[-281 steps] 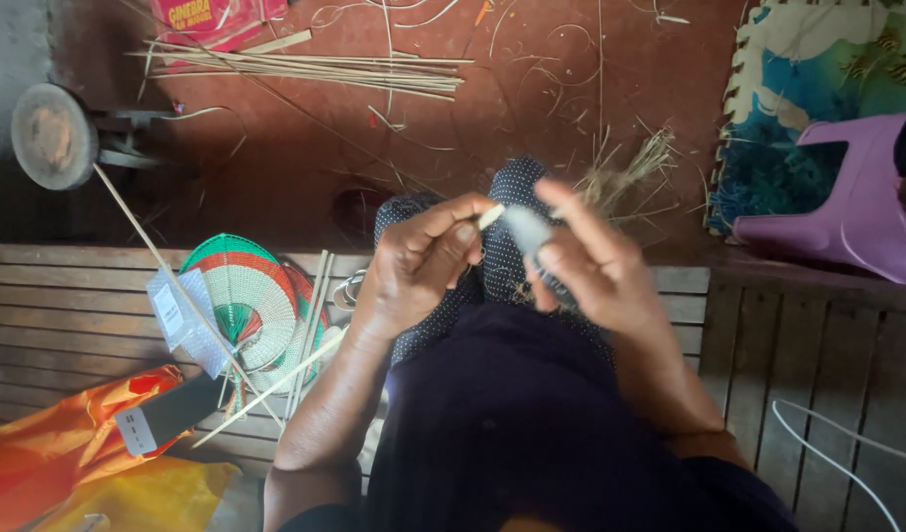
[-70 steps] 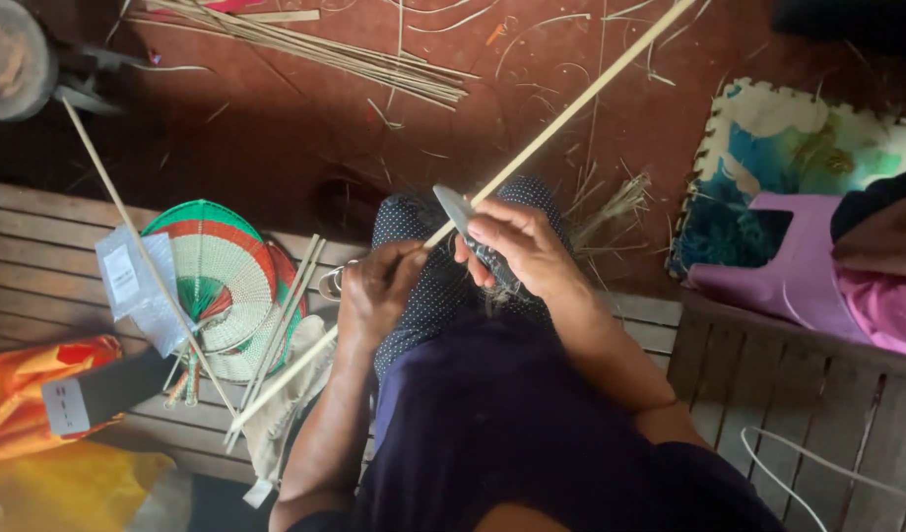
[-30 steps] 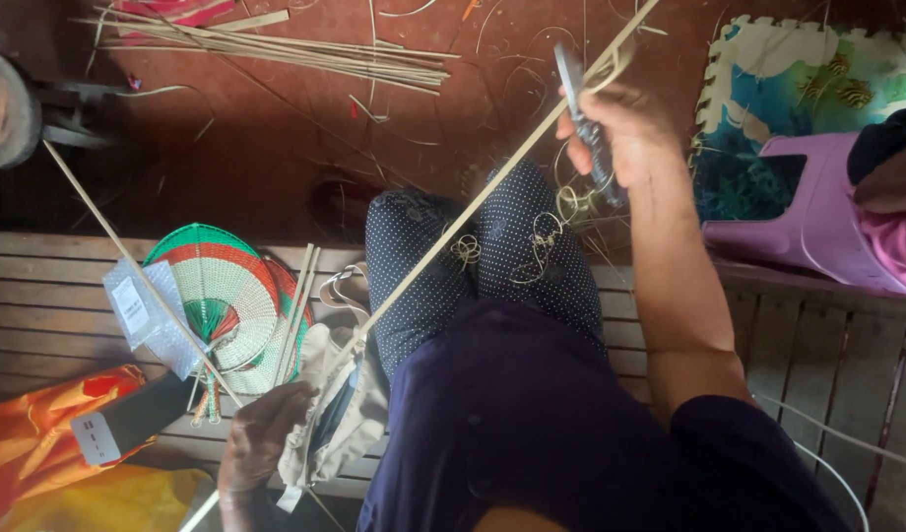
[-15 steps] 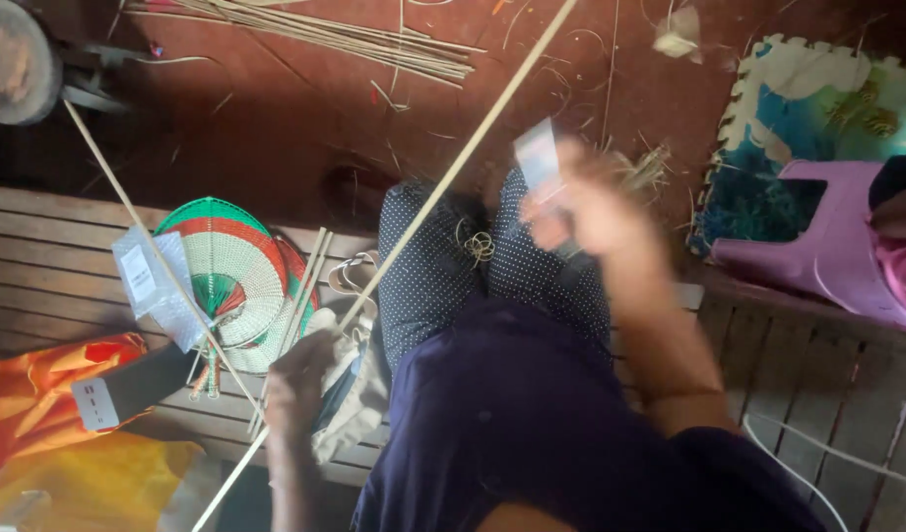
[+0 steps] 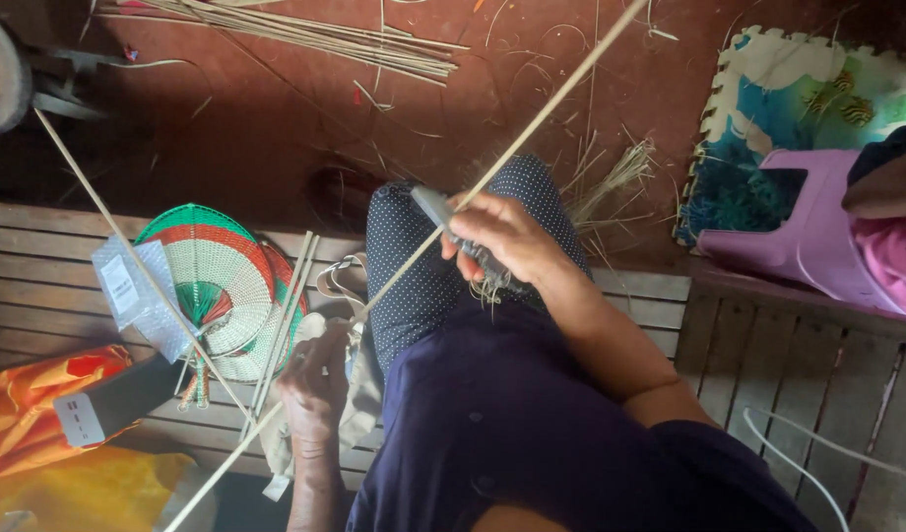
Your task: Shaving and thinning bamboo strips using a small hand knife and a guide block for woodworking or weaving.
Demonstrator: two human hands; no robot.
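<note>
A long pale cane stick (image 5: 532,128) runs diagonally from the upper right down across my lap to the lower left. My left hand (image 5: 313,386) grips its lower part beside my left knee, over a beige cloth (image 5: 359,394). My right hand (image 5: 507,239) rests on my right knee and holds a grey-bladed knife (image 5: 443,212) against the stick. Thin curled shavings (image 5: 492,288) hang just under that hand.
A woven green, red and white fan (image 5: 217,286) lies on the slatted wooden bench (image 5: 39,266) with loose sticks across it. A bundle of cane strips (image 5: 315,34) lies on the red floor. A pink plastic stool (image 5: 817,236) and a foam mat (image 5: 788,99) sit right; orange cloth (image 5: 30,394) lower left.
My right hand with the knife has come back from the far end of the stick to my knee. My left hand has kept its grip low on the stick.
</note>
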